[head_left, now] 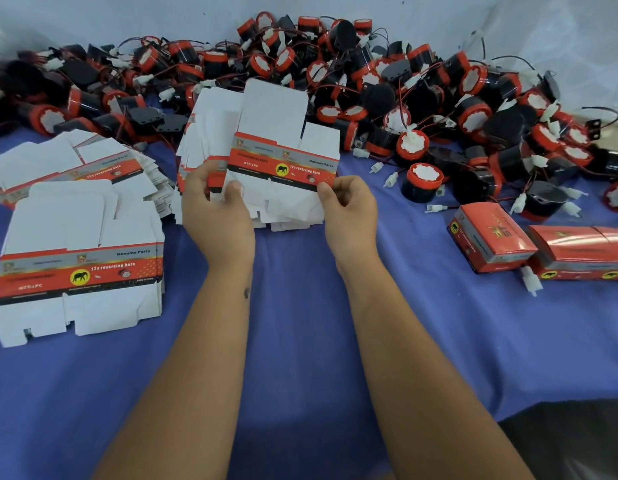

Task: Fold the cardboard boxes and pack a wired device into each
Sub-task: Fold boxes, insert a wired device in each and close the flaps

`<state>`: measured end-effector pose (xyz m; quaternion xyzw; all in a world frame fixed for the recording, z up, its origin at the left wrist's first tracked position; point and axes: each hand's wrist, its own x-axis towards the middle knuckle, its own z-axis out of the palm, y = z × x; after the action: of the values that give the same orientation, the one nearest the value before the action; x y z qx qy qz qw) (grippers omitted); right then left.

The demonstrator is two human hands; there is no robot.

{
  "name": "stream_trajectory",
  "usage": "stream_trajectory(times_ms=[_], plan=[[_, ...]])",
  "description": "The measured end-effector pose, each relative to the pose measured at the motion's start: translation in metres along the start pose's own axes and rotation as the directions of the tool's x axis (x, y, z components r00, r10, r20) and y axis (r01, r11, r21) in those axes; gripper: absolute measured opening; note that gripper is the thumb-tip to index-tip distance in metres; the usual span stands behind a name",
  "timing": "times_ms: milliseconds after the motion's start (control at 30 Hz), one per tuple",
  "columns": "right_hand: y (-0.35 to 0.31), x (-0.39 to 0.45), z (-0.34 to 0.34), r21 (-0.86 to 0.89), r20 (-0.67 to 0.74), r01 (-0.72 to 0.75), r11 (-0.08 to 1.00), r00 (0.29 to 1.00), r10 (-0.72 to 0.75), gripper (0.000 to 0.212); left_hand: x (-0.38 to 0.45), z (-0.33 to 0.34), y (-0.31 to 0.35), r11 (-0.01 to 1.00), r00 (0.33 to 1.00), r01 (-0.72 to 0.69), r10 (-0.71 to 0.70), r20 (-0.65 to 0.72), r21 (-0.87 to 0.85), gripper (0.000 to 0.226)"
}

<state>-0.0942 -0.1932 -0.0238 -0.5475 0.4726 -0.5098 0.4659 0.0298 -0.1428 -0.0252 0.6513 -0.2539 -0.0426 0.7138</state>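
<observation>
Many wired devices (418, 181) crowd folded boxes (491, 242).

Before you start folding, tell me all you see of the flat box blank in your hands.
The flat white cardboard box blank has a red, grey and black printed band with a yellow elephant badge. Unfolded, flaps up, it is raised over the middle stack of blanks. The left hand and right hand pinch its lower corners.

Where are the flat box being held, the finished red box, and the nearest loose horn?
flat box (283, 164), head view, its printed band.
finished red box (491, 237), head view, its top face.
loose horn (421, 183), head view, its red-rimmed cap.
</observation>
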Motion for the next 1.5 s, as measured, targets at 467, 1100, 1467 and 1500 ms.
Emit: stream_trajectory(times_ms=[467, 1100, 1467, 1500], plan=[[-0.003, 0.010, -0.013, 0.336, -0.372, -0.076, 0.939, 0.905, 0.207, 0.012, -0.017, 0.008, 0.005, 0.767, 0.658, -0.609, 0.346, 0.669, 0.202, 0.034], [-0.007, 0.012, -0.024, 0.405, -0.183, -0.170, 0.898, 0.948, 0.262, 0.021, -0.021, 0.009, 0.001, 0.932, 0.770, -0.357, 0.255, 0.585, 0.065, 0.053], [-0.009, 0.004, -0.018, 0.282, -0.104, -0.121, 0.952, 0.982, 0.155, 0.018, -0.018, 0.011, -0.002, 0.900, 0.721, -0.385, 0.157, 0.674, 0.203, 0.070], [-0.008, 0.005, -0.019, 0.317, -0.109, -0.137, 0.938, 0.978, 0.179, 0.018, -0.019, 0.011, -0.002, 0.893, 0.707, -0.404, 0.165, 0.687, 0.201, 0.068]])
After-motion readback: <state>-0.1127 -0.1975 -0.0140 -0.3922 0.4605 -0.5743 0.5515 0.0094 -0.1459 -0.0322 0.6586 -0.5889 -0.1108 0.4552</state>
